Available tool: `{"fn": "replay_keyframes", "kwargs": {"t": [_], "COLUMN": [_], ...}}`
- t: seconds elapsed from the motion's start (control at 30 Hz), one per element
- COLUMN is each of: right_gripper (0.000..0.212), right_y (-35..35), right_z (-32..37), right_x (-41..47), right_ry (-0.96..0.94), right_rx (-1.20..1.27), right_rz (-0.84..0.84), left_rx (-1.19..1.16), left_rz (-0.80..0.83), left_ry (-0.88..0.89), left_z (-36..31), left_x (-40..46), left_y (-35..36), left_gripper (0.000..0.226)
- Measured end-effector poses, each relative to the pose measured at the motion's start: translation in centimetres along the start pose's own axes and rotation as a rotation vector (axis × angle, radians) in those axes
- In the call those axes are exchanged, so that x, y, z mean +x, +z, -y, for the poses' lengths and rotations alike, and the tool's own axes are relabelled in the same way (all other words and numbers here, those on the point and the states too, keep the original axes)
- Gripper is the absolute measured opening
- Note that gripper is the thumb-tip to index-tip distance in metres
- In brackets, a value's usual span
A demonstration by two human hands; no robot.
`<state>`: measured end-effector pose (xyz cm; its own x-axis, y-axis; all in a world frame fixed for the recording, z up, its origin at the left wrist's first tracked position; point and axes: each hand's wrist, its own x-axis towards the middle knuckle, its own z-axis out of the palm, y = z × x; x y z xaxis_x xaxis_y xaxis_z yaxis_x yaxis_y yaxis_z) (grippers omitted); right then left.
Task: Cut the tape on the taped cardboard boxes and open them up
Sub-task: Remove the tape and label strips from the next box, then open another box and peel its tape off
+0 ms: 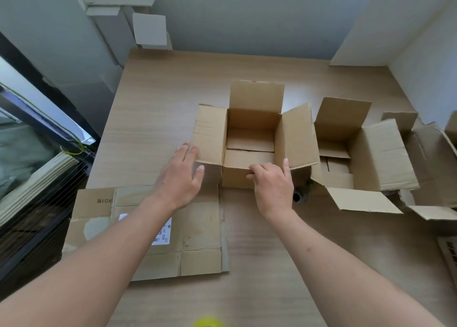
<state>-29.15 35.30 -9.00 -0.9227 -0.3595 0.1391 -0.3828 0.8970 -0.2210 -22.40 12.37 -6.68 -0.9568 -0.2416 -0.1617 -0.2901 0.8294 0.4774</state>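
Box point(249, 139), open with all four flaps spread, stands on the wooden surface point(153, 109) right between the two hands. Its far flap stands upright; the left and right flaps splay outward, and its inside shows only the folded bottom flaps. The right hand point(270, 181) has its grip closed on the box's near wall, fingers curled over the top edge and thumb raised beside the right flap. The left hand point(181, 176) has an open grip, fingers straight and spread, fingertips at the near edge of the left flap; whether they touch it cannot be told.

Under the left forearm, nearer the person than that hand, lies a flattened box point(197, 230) with a white label point(162, 232) on it. Right of the right hand stands a second open box point(346, 151), flaps spread, and beyond it at the frame's right edge a third box point(430, 153), also open. Just right of the right wrist a dark round hole point(298, 196) shows in the surface. A blurred yellow-green object point(207, 322) sits at the bottom edge, between the forearms.
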Motion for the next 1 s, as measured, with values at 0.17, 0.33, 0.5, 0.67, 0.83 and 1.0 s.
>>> {"fn": "replay_keyframes", "kwargs": {"t": [0.17, 0.33, 0.5, 0.67, 0.83, 1.0], "right_gripper": [0.016, 0.024, 0.035, 0.042, 0.044, 0.047], "right_y": [0.0, -1.6, -4.2, -7.4, -11.0, -15.0], "right_z": [-1.2, -1.7, -0.8, 1.9, 4.9, 7.5], "right_x": [0.4, -0.2, -1.0, -2.7, -6.2, -10.4], "right_ry": [0.008, 0.031, 0.034, 0.0, -0.03, -0.057], "right_rx": [0.023, -0.004, 0.018, 0.034, 0.066, 0.075], "right_rz": [0.001, 0.094, 0.238, 0.231, 0.231, 0.277], "left_rx": [-0.02, 0.028, 0.081, 0.166, 0.254, 0.302], "left_rz": [-0.012, 0.008, 0.03, 0.086, 0.132, 0.136], "left_ry": [0.016, 0.036, 0.058, 0.095, 0.103, 0.095], "left_z": [-0.8, -1.8, -3.5, -5.4, -6.5, -7.8], "left_x": [0.4, -0.5, -2.4, -5.6, -10.6, -16.5], "left_y": [0.8, 0.2, -0.7, -2.9, -5.4, -8.1], "left_gripper": [0.062, 0.061, 0.061, 0.06, 0.061, 0.059]}}
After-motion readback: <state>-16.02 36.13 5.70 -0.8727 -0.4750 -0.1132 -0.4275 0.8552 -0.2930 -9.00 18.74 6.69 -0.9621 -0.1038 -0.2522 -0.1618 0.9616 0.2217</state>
